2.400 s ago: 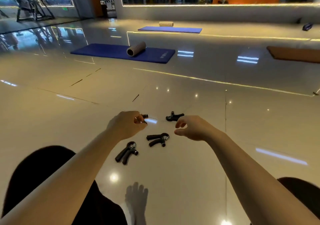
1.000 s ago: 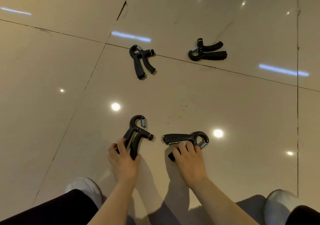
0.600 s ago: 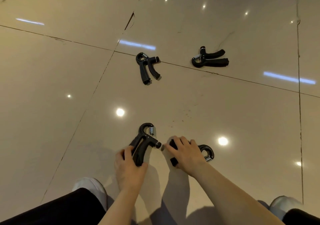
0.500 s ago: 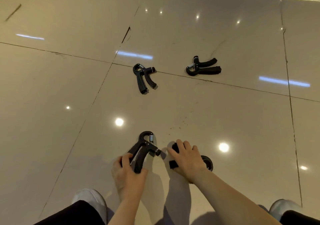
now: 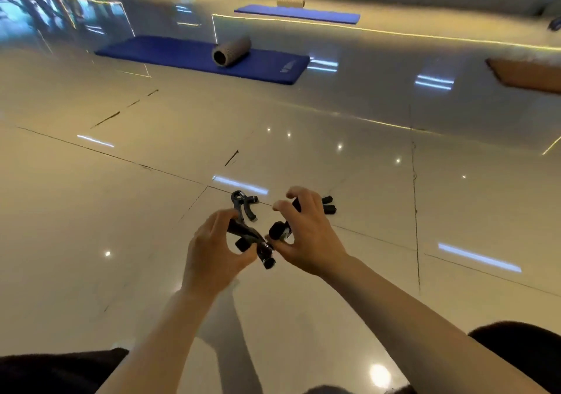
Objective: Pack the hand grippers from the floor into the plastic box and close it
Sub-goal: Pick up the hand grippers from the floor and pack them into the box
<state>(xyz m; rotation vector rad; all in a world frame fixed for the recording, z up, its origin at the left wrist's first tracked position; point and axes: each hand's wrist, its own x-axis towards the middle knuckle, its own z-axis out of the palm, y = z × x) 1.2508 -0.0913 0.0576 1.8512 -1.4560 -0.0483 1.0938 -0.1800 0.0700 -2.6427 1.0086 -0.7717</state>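
My left hand [image 5: 212,254] holds a black hand gripper [image 5: 252,240] lifted off the floor, its spring end pointing down to the right. My right hand [image 5: 306,236] holds a second black hand gripper [image 5: 279,230], mostly hidden by the palm, with the fingers partly spread. Beyond the hands, two more black hand grippers lie on the glossy tile floor: one hand gripper [image 5: 244,204] just above my left hand, and another hand gripper [image 5: 328,206] half hidden behind my right fingers. No plastic box is in view.
A blue mat [image 5: 200,58] with a grey foam roller [image 5: 231,51] lies on the floor farther ahead. A second blue mat [image 5: 297,14] with a roller [image 5: 290,0] lies beyond it. A brown mat [image 5: 528,75] sits at the right. My dark-clothed knees [image 5: 522,351] frame the bottom corners.
Both hands have lifted the two near hand grippers off the floor and brought them together. The view has tilted up, showing the mats ahead.
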